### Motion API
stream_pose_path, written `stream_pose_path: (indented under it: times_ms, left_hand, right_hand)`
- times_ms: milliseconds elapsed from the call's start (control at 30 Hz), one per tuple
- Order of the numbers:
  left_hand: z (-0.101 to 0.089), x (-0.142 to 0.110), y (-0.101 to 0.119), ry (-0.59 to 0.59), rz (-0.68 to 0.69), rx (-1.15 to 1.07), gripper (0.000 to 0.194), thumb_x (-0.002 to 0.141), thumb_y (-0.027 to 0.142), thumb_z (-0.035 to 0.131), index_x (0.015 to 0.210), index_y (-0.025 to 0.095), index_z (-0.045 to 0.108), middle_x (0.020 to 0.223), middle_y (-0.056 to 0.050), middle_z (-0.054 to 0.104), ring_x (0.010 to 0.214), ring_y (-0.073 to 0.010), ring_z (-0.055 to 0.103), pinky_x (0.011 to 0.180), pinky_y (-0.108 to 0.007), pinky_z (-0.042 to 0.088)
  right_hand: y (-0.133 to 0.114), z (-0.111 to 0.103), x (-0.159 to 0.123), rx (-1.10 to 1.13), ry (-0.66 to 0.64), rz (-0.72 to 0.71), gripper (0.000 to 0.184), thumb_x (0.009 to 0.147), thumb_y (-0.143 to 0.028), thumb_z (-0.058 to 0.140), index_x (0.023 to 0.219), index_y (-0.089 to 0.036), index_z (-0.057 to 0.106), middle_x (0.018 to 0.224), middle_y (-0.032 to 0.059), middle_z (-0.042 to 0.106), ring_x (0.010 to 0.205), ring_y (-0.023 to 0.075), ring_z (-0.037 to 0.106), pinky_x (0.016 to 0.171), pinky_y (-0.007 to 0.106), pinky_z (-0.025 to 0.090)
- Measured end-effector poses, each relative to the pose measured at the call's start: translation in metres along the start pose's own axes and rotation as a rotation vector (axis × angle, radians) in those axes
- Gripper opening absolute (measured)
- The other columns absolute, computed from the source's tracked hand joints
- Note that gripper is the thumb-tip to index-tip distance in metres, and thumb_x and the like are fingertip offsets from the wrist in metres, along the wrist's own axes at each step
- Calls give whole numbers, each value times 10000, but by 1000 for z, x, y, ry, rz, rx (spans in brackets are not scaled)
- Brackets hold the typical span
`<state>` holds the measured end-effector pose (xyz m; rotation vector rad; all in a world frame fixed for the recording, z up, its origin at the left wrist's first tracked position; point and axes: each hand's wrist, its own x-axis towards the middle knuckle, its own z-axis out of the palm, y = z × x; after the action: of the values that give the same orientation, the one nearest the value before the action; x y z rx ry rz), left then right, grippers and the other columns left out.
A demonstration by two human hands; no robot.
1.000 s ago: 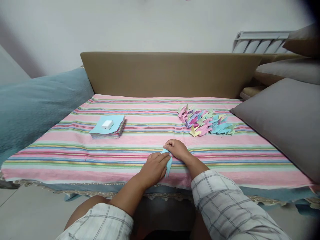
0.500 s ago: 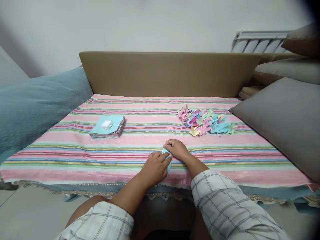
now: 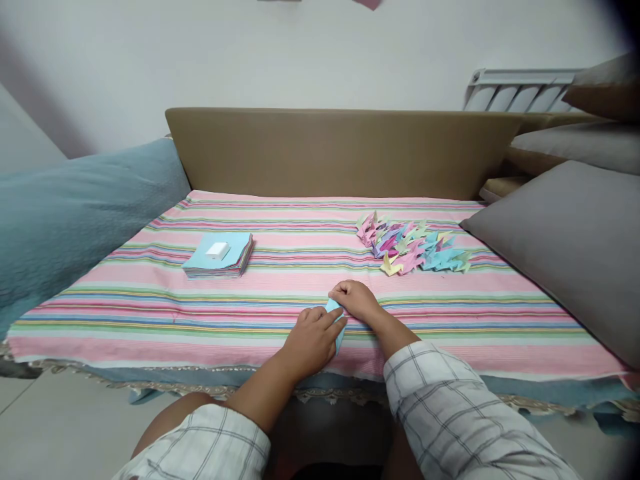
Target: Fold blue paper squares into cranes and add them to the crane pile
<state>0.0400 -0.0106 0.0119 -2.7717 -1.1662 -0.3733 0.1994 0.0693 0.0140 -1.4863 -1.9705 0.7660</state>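
A narrow folded piece of light blue origami paper (image 3: 332, 305) lies near the front of the striped cloth, partly hidden under my fingers. My left hand (image 3: 314, 337) rests over its middle, holding it down with the thumb and forefinger. At the paper's far end, my right hand (image 3: 355, 299) is closed, its fingertips pinching the tip. Beyond my right hand lies a cluster of folded paper cranes (image 3: 413, 247) in pink, purple, yellow, green and blue. A thick stack of coloured paper squares (image 3: 240, 250) sits to the left, with a small white block (image 3: 218, 251) on top.
The striped cloth (image 3: 280, 287) covers a seat with a brown backrest (image 3: 325, 153) behind it. A blue-covered armrest (image 3: 90, 207) bounds the left side. Grey cushions (image 3: 565, 233) are piled at the right, and a white radiator (image 3: 520, 90) stands against the wall.
The view has tipped slightly upward, so everything sits a little lower in the picture. Both hands keep nearly the same place and hold on the blue paper.
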Motion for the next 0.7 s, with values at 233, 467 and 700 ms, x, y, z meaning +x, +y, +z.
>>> stream_pose_path:
  times_ms: [233, 467, 700]
  left_hand:
    - [1, -1, 1, -3, -5, 10, 456, 796, 181, 489, 1248, 243, 468, 1319, -47, 485, 1004, -229, 447, 845, -407, 370]
    - [2, -3, 1, -5, 4, 2, 459, 813, 182, 473, 1269, 231, 455, 1323, -61, 486, 1015, -239, 446, 844, -421, 372]
    - [7, -8, -1, 50, 38, -33, 398, 838, 200, 485, 1233, 248, 489, 1273, -52, 536, 1106, -236, 444, 902, -435, 375]
  right_hand:
    - [5, -6, 0, 149, 64, 30, 274, 785, -408, 491, 751, -172, 626, 738, 1, 641, 689, 138, 558, 626, 231, 406]
    - [1, 1, 0, -19, 50, -12, 299, 779, -407, 525, 607, -177, 609, 669, 3, 598, 655, 128, 533, 619, 226, 382]
    - [-4, 3, -1, -142, 92, 15, 234, 780, -367, 556, 647, -190, 634, 752, 11, 597, 696, 121, 536, 639, 223, 368]
